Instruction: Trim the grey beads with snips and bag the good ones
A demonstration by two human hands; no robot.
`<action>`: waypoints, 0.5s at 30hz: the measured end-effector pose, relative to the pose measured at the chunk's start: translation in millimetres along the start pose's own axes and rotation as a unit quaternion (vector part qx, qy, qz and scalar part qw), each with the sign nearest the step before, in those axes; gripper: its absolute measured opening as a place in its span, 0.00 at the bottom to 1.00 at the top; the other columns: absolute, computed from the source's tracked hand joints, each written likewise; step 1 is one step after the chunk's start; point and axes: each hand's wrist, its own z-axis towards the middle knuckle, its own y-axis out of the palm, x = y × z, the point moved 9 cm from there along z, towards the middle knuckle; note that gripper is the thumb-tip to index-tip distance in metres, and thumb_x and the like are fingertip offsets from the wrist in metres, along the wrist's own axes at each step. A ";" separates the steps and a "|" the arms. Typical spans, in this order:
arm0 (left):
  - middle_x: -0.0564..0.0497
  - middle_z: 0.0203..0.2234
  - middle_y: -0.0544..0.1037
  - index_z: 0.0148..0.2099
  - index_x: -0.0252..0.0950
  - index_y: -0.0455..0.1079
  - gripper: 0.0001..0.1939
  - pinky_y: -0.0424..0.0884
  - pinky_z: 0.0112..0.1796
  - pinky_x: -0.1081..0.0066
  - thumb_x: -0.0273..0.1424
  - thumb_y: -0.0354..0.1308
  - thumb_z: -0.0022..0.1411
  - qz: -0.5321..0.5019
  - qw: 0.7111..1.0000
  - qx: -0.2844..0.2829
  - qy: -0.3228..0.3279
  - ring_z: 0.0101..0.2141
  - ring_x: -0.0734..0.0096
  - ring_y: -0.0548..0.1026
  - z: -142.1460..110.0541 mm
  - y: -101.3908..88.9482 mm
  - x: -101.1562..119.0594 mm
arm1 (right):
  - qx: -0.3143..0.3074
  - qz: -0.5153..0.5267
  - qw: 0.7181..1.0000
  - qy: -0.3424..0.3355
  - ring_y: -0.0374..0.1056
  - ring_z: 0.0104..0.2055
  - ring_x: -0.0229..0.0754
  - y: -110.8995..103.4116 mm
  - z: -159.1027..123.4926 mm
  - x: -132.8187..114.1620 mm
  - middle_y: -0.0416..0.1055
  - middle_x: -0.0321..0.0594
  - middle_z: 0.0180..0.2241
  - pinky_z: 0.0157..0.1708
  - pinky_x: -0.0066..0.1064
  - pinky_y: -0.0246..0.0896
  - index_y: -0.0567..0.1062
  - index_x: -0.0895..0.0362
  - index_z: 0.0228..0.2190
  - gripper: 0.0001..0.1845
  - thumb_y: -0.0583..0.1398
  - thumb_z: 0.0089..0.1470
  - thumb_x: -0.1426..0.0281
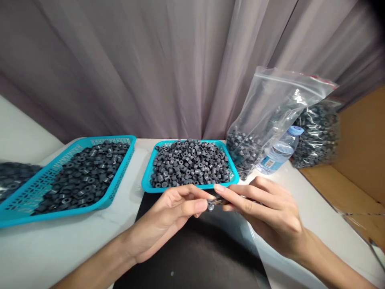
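My left hand [180,206] pinches a small grey ring-shaped piece [211,206] between thumb and forefinger, over the black mat. My right hand [264,204] is closed around a slim dark tool [221,201], whose narrow tip meets the piece. Most of the tool lies hidden under the right fingers, so its exact kind does not show. Just beyond both hands, a turquoise basket [145,185] holds a heap of similar short grey cylinders with holes [189,162].
Left stands a second turquoise basket [118,182] of darker rings, beside a bag of dark pieces [18,176]. Right are an upright zip bag [249,116], a water bottle [278,152], another full bag [319,136] and a cardboard box [361,148]. The black mat [192,253] covers the near table.
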 end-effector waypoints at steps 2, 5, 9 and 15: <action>0.54 0.31 0.72 0.36 0.41 0.80 0.03 0.61 0.43 0.74 0.32 0.65 0.60 -0.001 1.000 0.000 -0.003 0.36 0.73 0.65 0.3 -0.3 -0.4 | 0.007 -0.001 1.000 -0.001 0.61 0.29 0.35 -1.9 0.9 -1.2 0.80 0.36 0.40 0.28 0.31 0.58 0.70 0.53 0.58 0.27 0.64 0.59 0.76; 0.54 0.31 0.73 0.36 0.41 0.81 0.03 0.61 0.44 0.75 0.32 0.65 0.59 -0.002 1.000 0.000 -0.004 0.37 0.73 0.65 0.9 -0.8 -0.8 | 0.014 -0.014 1.000 -0.009 0.62 0.28 0.36 -5.0 2.0 -3.8 0.80 0.36 0.39 0.28 0.31 0.58 0.69 0.52 0.60 0.28 0.64 0.59 0.75; 0.55 0.31 0.74 0.37 0.41 0.81 0.04 0.62 0.43 0.76 0.31 0.65 0.60 -0.002 1.000 -0.001 -0.009 0.36 0.75 0.65 1.5 -2.0 -3.1 | 0.008 -0.043 0.998 -0.033 0.63 0.28 0.36 -5.8 1.1 -7.2 0.80 0.37 0.40 0.28 0.31 0.59 0.69 0.53 0.60 0.29 0.65 0.58 0.75; 0.55 0.32 0.76 0.36 0.41 0.81 0.03 0.62 0.42 0.77 0.32 0.66 0.60 -0.014 1.000 -0.009 -0.009 0.35 0.76 0.66 0.7 0.6 -2.9 | -0.006 -0.097 0.993 -0.063 0.65 0.29 0.37 -4.0 -6.2 -9.8 0.80 0.37 0.42 0.28 0.33 0.61 0.67 0.56 0.61 0.32 0.66 0.57 0.75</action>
